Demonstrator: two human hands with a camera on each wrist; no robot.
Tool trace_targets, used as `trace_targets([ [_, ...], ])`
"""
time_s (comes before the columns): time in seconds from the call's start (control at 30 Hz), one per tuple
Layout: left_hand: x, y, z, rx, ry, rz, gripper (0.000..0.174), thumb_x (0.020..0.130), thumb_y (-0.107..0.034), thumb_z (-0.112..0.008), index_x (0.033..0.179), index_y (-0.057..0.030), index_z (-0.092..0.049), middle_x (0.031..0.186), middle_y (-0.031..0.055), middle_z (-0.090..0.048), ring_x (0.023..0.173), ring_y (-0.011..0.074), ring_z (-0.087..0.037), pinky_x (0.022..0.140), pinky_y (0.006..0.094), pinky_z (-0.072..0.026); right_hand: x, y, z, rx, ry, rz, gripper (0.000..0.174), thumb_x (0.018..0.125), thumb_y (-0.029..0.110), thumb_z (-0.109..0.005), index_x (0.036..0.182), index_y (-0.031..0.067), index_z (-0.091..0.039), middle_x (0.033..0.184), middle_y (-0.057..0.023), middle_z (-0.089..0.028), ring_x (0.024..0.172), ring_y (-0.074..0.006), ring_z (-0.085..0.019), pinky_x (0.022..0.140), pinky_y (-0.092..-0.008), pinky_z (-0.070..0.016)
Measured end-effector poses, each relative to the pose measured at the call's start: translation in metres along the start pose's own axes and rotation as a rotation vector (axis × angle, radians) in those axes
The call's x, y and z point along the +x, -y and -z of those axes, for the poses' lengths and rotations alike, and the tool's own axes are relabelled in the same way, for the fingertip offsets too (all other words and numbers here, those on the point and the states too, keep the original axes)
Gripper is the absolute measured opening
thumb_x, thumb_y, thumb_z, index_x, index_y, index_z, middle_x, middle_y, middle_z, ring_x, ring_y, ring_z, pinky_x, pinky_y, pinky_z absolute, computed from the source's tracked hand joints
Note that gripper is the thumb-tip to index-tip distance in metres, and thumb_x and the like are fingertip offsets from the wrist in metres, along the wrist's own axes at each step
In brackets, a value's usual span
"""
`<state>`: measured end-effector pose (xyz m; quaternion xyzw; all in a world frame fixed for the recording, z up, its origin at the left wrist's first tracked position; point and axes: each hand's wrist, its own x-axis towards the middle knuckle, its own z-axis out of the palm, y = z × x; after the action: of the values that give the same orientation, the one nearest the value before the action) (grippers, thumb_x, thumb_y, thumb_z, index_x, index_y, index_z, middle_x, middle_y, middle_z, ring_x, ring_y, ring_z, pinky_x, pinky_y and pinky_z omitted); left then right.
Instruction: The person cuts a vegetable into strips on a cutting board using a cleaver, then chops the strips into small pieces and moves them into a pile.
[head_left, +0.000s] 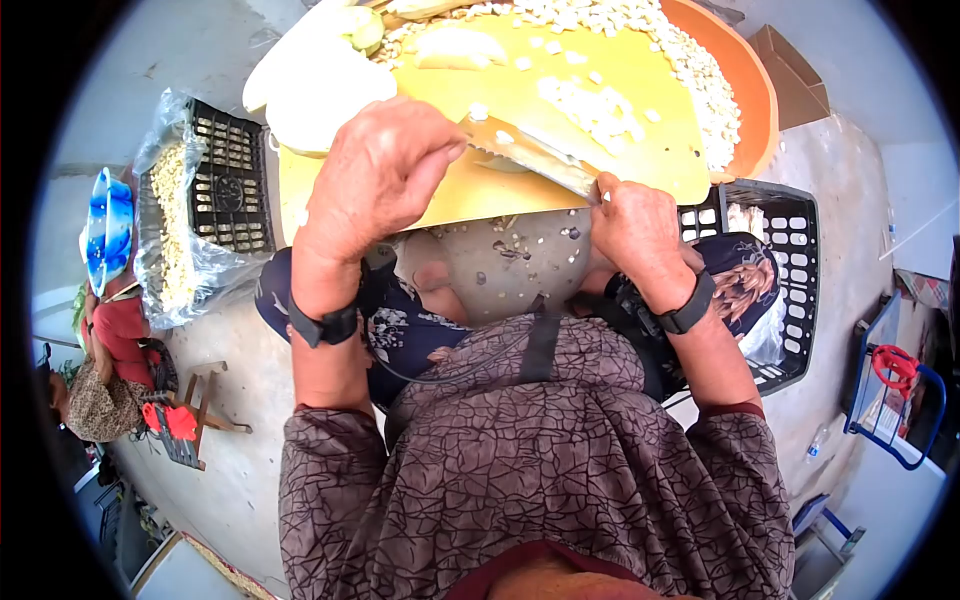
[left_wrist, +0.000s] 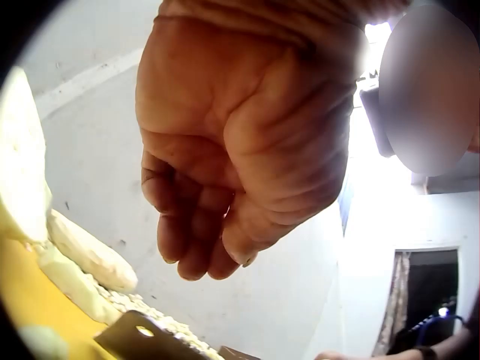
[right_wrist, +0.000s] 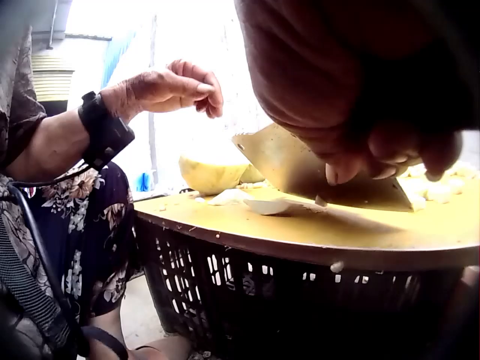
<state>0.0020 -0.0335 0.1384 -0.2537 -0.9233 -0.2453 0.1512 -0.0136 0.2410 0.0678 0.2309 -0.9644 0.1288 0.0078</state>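
Note:
My right hand (head_left: 640, 230) grips a broad-bladed kitchen knife (head_left: 540, 162) at its near right end. The blade slants over a yellow cutting board (head_left: 440, 200). Under the blade lies a pale slice (right_wrist: 268, 206), flat on the board near its edge. My left hand (head_left: 385, 165) is raised above the board's left part, beside the blade's far end. In the left wrist view its fingers (left_wrist: 199, 232) hang loosely curled, with nothing between them. White diced pieces (head_left: 600, 115) are scattered on the board, and a longer pale chunk (head_left: 455, 48) lies farther back.
Large pale peeled pieces (head_left: 315, 75) sit at the board's left. An orange basin (head_left: 750, 95) holds many diced pieces behind it. Black crates stand left (head_left: 230, 170) and right (head_left: 800, 290); a plastic-lined heap of pieces (head_left: 170, 230) is at left. Another person (head_left: 105, 400) sits far left.

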Motion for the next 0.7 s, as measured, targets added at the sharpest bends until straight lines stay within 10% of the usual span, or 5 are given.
trace_targets([
  [0.17, 0.044, 0.010, -0.006, -0.074, 0.199, -0.228, 0.021, 0.086, -0.013, -0.066, 0.103, 0.0001, -0.067, 0.101, 0.0171, -0.069, 0.095, 0.0369, -0.065, 0.085, 0.0432, -0.0517, -0.001, 0.000, 0.011, -0.031, -0.033, 0.068, 0.008, 0.076, 0.007, -0.063, 0.078, -0.0009, -0.062, 0.068, -0.0211, -0.066, 0.062, -0.0371, -0.067, 0.060, -0.0460, -0.0541],
  [0.47, 0.086, 0.021, -0.031, -0.202, 0.677, -0.072, 0.051, 0.085, -0.023, -0.069, 0.131, -0.0043, -0.059, 0.114, 0.0216, -0.067, 0.109, 0.0352, -0.064, 0.095, 0.0407, -0.0503, -0.015, 0.006, 0.031, -0.206, -0.149, 0.339, 0.014, 0.072, 0.004, -0.061, 0.085, -0.0014, -0.059, 0.061, -0.0137, -0.059, 0.056, -0.0288, -0.065, 0.052, -0.0393, -0.0513],
  [0.7, 0.077, 0.009, -0.052, -0.444, 0.905, 0.032, 0.047, 0.084, -0.016, -0.070, 0.128, -0.0055, -0.059, 0.091, 0.0113, -0.070, 0.082, 0.0196, -0.065, 0.075, 0.0339, -0.0518, -0.020, 0.011, 0.044, -0.210, -0.108, 0.430, 0.020, 0.069, 0.005, -0.064, 0.087, -0.0007, -0.059, 0.061, -0.0100, -0.055, 0.055, -0.0262, -0.061, 0.050, -0.0381, -0.0485],
])
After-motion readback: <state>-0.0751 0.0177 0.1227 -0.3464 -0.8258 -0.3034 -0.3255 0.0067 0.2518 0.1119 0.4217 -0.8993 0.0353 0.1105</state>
